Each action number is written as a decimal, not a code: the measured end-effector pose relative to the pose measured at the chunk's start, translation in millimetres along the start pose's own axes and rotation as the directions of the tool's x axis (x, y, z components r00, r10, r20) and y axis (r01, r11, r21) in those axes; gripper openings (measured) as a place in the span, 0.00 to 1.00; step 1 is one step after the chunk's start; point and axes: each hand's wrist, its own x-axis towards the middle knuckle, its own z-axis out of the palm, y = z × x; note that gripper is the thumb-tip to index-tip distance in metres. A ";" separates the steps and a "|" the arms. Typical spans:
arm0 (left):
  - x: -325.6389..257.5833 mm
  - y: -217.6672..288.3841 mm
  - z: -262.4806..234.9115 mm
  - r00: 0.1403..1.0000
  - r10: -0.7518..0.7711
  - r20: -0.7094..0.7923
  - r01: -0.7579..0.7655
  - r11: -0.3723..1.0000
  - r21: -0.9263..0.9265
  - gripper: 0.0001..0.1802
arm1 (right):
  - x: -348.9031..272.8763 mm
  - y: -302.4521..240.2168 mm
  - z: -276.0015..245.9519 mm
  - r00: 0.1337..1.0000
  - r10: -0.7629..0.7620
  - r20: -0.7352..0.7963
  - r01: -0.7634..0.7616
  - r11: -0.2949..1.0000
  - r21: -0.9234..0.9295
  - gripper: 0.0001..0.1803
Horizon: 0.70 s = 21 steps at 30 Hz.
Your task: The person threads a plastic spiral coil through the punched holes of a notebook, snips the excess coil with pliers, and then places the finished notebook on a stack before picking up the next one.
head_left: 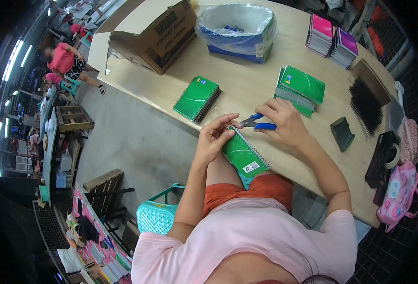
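Note:
A green spiral notebook [245,152] is held over my lap, tilted, with its wire coil along the right edge. My left hand [213,137] grips its top end between thumb and fingers. In my right hand [284,122] is a pair of blue-handled cutting pliers [256,123]; their jaws meet the top end of the coil, close to my left fingertips. Whether the jaws are closed on the wire is too small to tell. On the table, a green notebook [197,98] lies beyond my left hand, and a stack of green notebooks [301,87] sits beyond my right.
A cardboard box [157,38] and a blue bin with a clear plastic liner [237,40] stand at the table's far side. Pink and purple notebooks [332,40] are stacked far right. Black coils [366,109], a tape dispenser [384,158] and a pink pouch [398,194] lie along the right edge.

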 end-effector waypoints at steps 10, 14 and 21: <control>-4.9 4.4 -4.2 0.999 -0.028 0.041 0.029 0.999 -0.045 0.24 | 7.6 1.8 7.5 0.987 -0.141 -0.070 0.127 0.975 -0.181 0.22; -3.0 2.8 -2.2 0.998 -0.039 0.043 0.039 0.999 -0.006 0.23 | 5.5 2.3 8.4 0.982 -0.162 -0.096 0.141 0.971 -0.194 0.21; -2.5 4.9 0.0 0.996 -0.063 0.057 0.062 0.998 0.012 0.23 | 4.0 2.6 4.8 0.980 -0.172 -0.099 0.151 0.970 -0.192 0.21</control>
